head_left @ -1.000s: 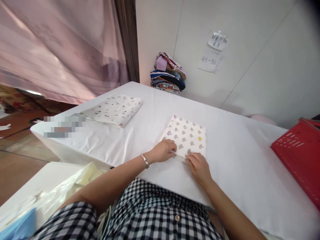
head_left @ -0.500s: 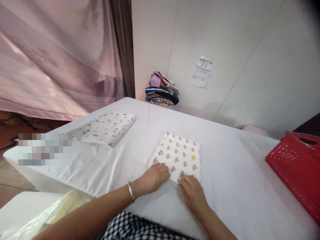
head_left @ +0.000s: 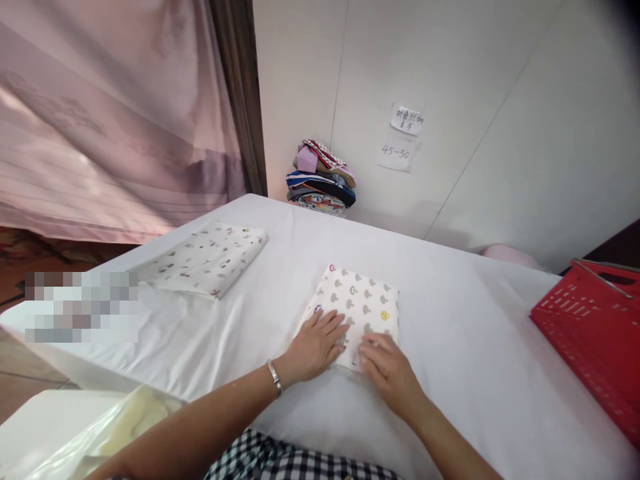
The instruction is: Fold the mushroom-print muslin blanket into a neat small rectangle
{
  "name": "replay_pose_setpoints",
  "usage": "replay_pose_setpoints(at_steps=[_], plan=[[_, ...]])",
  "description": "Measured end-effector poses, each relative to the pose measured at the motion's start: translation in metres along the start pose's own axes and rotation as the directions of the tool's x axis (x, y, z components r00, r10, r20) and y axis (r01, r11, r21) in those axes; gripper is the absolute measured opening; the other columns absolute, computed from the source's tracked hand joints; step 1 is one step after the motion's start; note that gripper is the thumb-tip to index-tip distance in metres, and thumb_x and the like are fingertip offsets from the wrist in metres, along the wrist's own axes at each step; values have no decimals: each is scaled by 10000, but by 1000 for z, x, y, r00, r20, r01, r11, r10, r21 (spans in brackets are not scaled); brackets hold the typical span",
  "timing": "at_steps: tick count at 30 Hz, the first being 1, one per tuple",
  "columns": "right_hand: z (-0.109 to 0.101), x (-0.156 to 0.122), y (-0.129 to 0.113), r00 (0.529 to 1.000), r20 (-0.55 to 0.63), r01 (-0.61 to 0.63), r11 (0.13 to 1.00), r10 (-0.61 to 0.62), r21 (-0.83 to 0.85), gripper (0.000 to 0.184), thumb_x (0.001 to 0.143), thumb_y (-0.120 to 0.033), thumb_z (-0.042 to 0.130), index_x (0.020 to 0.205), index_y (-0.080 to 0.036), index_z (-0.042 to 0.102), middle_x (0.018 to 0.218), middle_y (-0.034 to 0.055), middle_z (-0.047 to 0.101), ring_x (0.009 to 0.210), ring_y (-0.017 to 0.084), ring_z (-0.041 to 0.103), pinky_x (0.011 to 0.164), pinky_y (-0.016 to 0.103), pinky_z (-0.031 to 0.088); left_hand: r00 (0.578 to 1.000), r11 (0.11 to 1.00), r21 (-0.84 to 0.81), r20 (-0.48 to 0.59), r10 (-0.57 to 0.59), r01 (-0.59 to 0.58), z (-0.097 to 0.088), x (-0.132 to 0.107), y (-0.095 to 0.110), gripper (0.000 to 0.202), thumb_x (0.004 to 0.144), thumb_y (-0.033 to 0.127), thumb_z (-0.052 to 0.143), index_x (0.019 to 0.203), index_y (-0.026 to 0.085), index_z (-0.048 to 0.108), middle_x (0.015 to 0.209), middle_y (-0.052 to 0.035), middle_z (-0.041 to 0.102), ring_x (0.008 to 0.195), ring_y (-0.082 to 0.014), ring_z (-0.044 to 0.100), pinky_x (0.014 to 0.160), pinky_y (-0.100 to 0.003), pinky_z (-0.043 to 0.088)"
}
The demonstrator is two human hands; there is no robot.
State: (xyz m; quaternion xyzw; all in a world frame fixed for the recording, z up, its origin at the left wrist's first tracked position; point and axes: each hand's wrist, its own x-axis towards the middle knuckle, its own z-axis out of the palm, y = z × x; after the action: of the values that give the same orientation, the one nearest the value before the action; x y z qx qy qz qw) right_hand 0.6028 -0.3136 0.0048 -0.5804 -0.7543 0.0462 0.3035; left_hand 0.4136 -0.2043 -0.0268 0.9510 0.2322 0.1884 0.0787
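Note:
A folded white cloth [head_left: 367, 290] with grey mushroom prints and a few coloured ones lies on the white-covered table [head_left: 450, 333] in front of me. My left hand [head_left: 315, 343] rests on its near left part, palm down with the fingers spread. At the near right part, my right hand [head_left: 387, 367] has its fingers curled and pressed together on the cloth; the fingertips are slightly blurred. A second folded white cloth [head_left: 210, 260], printed with small scattered motifs, lies apart to the left.
A red plastic basket [head_left: 590, 327] stands at the right edge. Beyond the far table edge is a stack of folded fabrics [head_left: 323, 177] by the wall. Paper notes [head_left: 400, 137] hang on the wall. A clear plastic bag [head_left: 115, 427] sits at the lower left.
My left hand has moved forward onto the cloth and its fingers have spread. My right hand has shifted slightly forward. The near edge of the cloth now shows flatter.

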Motion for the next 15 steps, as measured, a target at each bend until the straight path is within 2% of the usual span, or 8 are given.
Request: replay_pose_setpoints(at_steps=[2,3,5,8,11,13,15], plan=[[-1,14,13,997,-82,-11,994,1,-112,291,895,-262,418,1128,-214,585,1262,114,513,1171,246,470,935,437,443,1000,1000,9,4,-3,3,-1,-2,1,407,923,345,383,1312,233,424,1382,-59,439,1318,-226,328,1108,-486,198],[2,19,20,996,-85,-29,984,14,-176,333,892,-299,429,1188,-207,553,1324,124,466,1230,274,417,962,478,411,1000,1000,12,6,-1,1,-2,-2,1,407,922,349,385,1311,235,425,1383,-57,438,1318,-223,327,1111,-486,195],[14,26,34,998,-20,-61,959,58,-276,405,890,-360,436,1258,-203,503,1379,133,414,1285,308,347,983,533,361,1000,1000,16,3,-1,1,-3,-4,2,408,922,352,385,1313,242,423,1387,-52,435,1321,-218,324,1115,-486,187],[34,23,46,991,90,-58,938,94,-341,443,904,-397,408,1309,-223,453,1402,127,393,1311,301,312,1011,550,299,1000,1000,7,-3,-12,12,-5,-7,3,416,920,348,388,1324,250,410,1390,-54,430,1326,-217,316,1117,-495,173],[44,17,50,988,114,-55,934,101,-354,457,920,-406,372,1336,-224,421,1434,117,343,1336,284,266,1036,538,255,999,998,-45,26,-31,32,-8,-6,-2,425,888,371,453,1295,250,442,1373,-62,451,1310,-220,344,1103,-485,211],[43,16,49,987,113,-68,933,115,-353,466,923,-414,361,1334,-205,426,1439,119,334,1339,283,260,1044,527,246,995,993,-59,24,-100,101,-11,-1,-11,413,858,380,503,1247,243,487,1374,-76,448,1305,-235,348,1085,-493,233],[41,17,47,985,113,-84,936,129,-341,470,922,-421,358,1327,-197,435,1437,115,339,1337,279,264,1051,517,239,971,971,-38,-16,-238,238,-12,5,-23,421,843,370,521,1237,224,494,1402,-97,405,1320,-263,312,1073,-520,222]])
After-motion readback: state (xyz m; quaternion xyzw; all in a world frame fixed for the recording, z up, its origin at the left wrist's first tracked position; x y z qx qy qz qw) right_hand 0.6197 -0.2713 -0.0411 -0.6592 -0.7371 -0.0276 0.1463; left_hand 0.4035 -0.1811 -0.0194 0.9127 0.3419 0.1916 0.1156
